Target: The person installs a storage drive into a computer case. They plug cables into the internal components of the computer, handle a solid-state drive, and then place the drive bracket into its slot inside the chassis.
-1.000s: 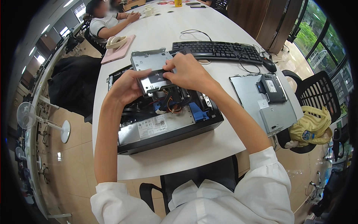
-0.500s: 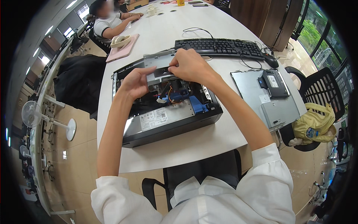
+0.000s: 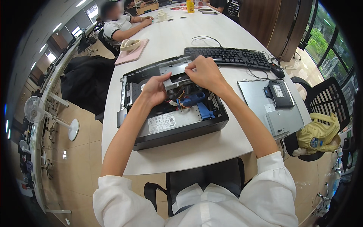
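Observation:
An opened desktop computer case (image 3: pixel 181 138) lies on its side before me, its power supply, wires and blue plastic parts exposed. Over its far half is a silvery metal drive bracket (image 3: pixel 176 68). My left hand (image 3: pixel 154 90) grips the bracket's near left side, thumb on top and the other fingers mostly hidden below. At the bracket's right end, my right hand (image 3: pixel 207 75) is closed in a pinch with bent fingers. Between the hands a dark gap shows under the metal. Near the front right inside the case stands a blue plastic piece (image 3: pixel 205 111).
Right of the case lies the removed side panel (image 3: pixel 261 100) with a black drive (image 3: pixel 279 94) on it. A keyboard (image 3: pixel 227 56) and mouse (image 3: pixel 277 71) sit behind. Headphones (image 3: pixel 130 45) rest on a pink notebook (image 3: pixel 124 57) at far left. Another person (image 3: pixel 119 29) sits beyond.
The metal bracket now sits lower and flatter over the case, both hands still on it. The whole view has shifted slightly.

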### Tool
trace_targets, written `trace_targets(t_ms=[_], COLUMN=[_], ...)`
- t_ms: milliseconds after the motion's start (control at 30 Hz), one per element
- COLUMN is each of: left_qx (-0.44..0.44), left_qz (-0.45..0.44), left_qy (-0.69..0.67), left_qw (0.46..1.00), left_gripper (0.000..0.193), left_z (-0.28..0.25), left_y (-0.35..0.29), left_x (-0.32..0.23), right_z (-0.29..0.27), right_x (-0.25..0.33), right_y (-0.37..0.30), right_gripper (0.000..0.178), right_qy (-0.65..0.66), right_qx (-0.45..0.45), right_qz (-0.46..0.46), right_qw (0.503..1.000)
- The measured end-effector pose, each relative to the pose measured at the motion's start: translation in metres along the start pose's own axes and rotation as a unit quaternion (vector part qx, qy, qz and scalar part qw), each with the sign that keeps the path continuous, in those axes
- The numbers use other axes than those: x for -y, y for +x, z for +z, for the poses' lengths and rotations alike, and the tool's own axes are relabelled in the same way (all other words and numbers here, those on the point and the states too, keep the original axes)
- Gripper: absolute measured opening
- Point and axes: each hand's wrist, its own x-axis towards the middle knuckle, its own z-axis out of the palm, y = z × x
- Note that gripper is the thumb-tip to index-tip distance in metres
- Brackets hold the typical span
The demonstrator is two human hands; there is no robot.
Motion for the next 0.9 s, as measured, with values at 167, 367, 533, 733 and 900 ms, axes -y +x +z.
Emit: trace_targets(t_ms=[167, 367, 533, 733, 900], left_qx=[0.022, 0.038, 0.037, 0.013, -0.019], left_qz=[-0.002, -0.036, -0.036, -0.039, -0.023], left_qy=[-0.027, -0.022, -0.046, -0.031, -0.017], left_qw=[0.999, 0.998, 0.998, 0.999, 0.999], left_gripper=[0.034, 0.041, 0.038, 0.037, 0.037], left_z=[-0.008, -0.005, -0.007, -0.009, -0.007], left_y=[0.005, 0.006, 0.009, 0.018, 0.019], left_x=[0.001, 0.002, 0.001, 0.000, 0.003], right_z=[0.003, 0.011, 0.018, 0.022, 0.020], right_x=[-0.006, -0.009, -0.012, -0.014, -0.013], right_y=[-0.004, -0.011, -0.012, -0.013, -0.014], right_gripper=[0.025, 0.020, 0.020, 0.022, 0.023], right_qy=[0.049, 0.072, 0.103, 0.120, 0.122], right_qx=[-0.047, -0.108, -0.157, -0.124, -0.108], right_qz=[-0.023, -0.060, -0.099, -0.054, -0.038], right_qw=[0.997, 0.990, 0.977, 0.983, 0.986])
